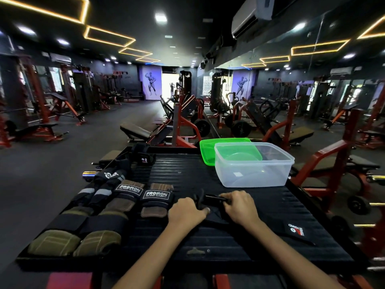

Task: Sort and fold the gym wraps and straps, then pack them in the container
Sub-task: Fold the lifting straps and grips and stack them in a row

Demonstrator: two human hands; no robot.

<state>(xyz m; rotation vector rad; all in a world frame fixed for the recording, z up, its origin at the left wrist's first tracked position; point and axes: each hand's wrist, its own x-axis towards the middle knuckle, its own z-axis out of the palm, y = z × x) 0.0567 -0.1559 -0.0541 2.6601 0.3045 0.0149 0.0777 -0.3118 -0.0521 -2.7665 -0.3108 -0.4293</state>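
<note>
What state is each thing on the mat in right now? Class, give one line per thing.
Clear container: open, nothing packed inside.
Green lid: off, lying behind the container.
Black strap: partly folded, gripped by both hands.
Left hand: fingers curled on the strap.
Right hand: fingers curled on the strap.
PROIRON wraps: laid flat side by side, unpacked.

One head-worn wide-angle view looks forward and down, close above the table point(208, 243); the gym floor stretches beyond the fingers point(226, 200).
</note>
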